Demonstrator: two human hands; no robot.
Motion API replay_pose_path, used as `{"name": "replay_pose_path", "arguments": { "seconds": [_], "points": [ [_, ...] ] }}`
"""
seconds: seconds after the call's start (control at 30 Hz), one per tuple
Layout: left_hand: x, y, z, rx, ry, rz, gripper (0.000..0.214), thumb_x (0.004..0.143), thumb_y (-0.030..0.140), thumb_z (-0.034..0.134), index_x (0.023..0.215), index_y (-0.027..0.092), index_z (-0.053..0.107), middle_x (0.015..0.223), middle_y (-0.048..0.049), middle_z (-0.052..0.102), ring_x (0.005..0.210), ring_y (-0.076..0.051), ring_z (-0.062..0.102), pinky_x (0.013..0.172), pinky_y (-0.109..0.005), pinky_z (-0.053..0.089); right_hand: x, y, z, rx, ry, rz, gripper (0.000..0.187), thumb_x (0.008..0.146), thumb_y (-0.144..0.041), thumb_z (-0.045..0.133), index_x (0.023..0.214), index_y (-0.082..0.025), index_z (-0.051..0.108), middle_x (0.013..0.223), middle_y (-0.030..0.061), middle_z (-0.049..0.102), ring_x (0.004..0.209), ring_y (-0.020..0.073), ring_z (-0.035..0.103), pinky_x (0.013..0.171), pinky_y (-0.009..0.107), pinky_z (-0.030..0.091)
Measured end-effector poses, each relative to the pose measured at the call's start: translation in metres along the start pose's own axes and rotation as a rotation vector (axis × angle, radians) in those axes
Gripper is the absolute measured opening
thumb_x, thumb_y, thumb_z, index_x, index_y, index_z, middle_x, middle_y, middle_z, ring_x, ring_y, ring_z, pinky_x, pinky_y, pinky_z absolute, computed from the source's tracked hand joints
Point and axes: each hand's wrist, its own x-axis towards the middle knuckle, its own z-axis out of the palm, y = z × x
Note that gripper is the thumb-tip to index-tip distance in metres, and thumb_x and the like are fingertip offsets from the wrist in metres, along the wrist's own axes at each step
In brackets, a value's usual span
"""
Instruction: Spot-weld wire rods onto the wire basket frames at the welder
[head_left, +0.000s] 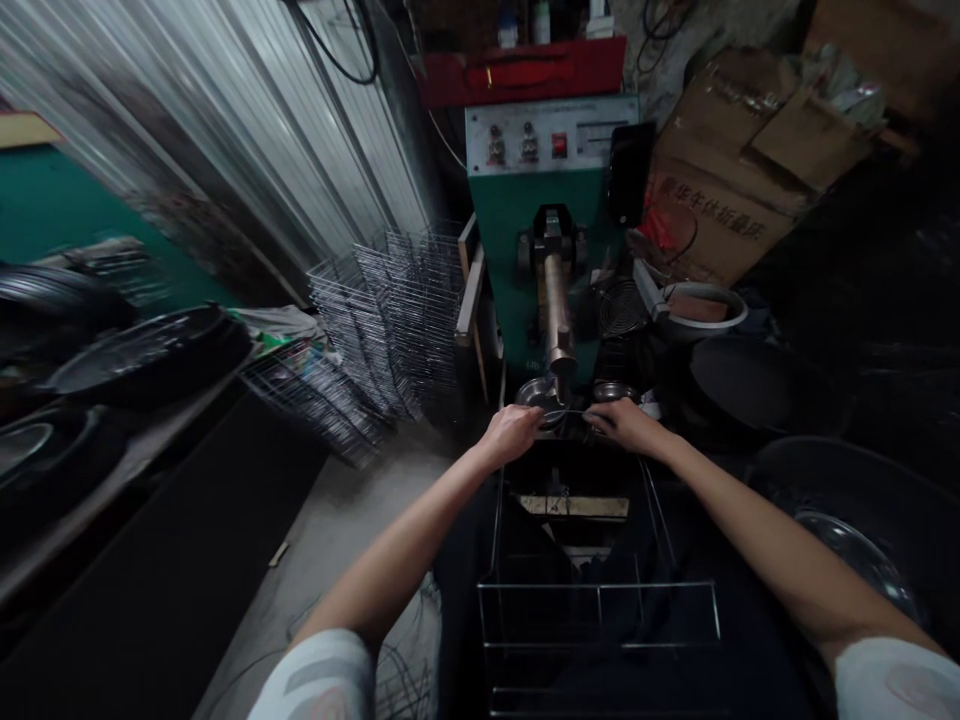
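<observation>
Just below the tip of the machine's metal arm [556, 310], my left hand [516, 432] and my right hand [624, 424] are both closed, fingers pinched. A thin, slightly bowed metal wire [564, 411] spans the gap between them, one end in each hand. A wire rack [600, 586] of thin rods lies over my lap, its side rods running up toward my hands. Whether the bowed wire belongs to this rack, I cannot tell. Behind the wire sits a round metal dish [537, 392]; a second dish [616, 392] is beside my right hand.
The green machine [491, 240] stands ahead, a red box [521, 72] above it. Stacked wire racks [394, 320] are at left, near a shelf of dark round pans [157, 350]. On the right are a cardboard box [739, 165], a basin [705, 308] and large dark pans [757, 380].
</observation>
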Motion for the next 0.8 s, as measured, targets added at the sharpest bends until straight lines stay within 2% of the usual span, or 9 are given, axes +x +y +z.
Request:
{"name": "replay_pose_path", "arguments": {
  "seconds": [0.23,0.63,0.8],
  "points": [
    [0.004,-0.001,-0.010,0.017,0.026,0.011,0.025,0.100,0.021,0.048,0.095,0.017,0.072,0.087,-0.0097,0.077,0.083,-0.022,0.073,0.072,-0.027,0.048,0.011,0.002,-0.007,-0.064,0.006,-0.035,0.029,0.104,-0.034,0.053,0.100,-0.022,0.079,0.092,0.0088,0.078,0.086,0.0225,0.070,0.078,0.029,0.045],
    [0.009,-0.006,-0.004,0.009,0.029,-0.005,0.026,0.100,0.022,0.048,0.091,0.019,0.073,0.082,-0.0077,0.075,0.077,-0.021,0.071,0.068,-0.027,0.045,0.017,0.002,-0.008,-0.037,-0.009,-0.002,0.031,0.105,-0.036,0.052,0.102,-0.023,0.080,0.094,0.0077,0.080,0.087,0.0228,0.072,0.077,0.029,0.047],
    [0.008,-0.003,-0.006,0.009,0.022,-0.020,0.027,0.100,0.018,0.047,0.093,0.018,0.073,0.081,-0.0076,0.074,0.078,-0.021,0.070,0.069,-0.026,0.044,0.016,0.001,-0.006,-0.007,0.019,-0.009,0.031,0.105,-0.038,0.052,0.108,-0.025,0.080,0.100,0.0077,0.080,0.095,0.0254,0.073,0.083,0.032,0.050]
  ]
}}
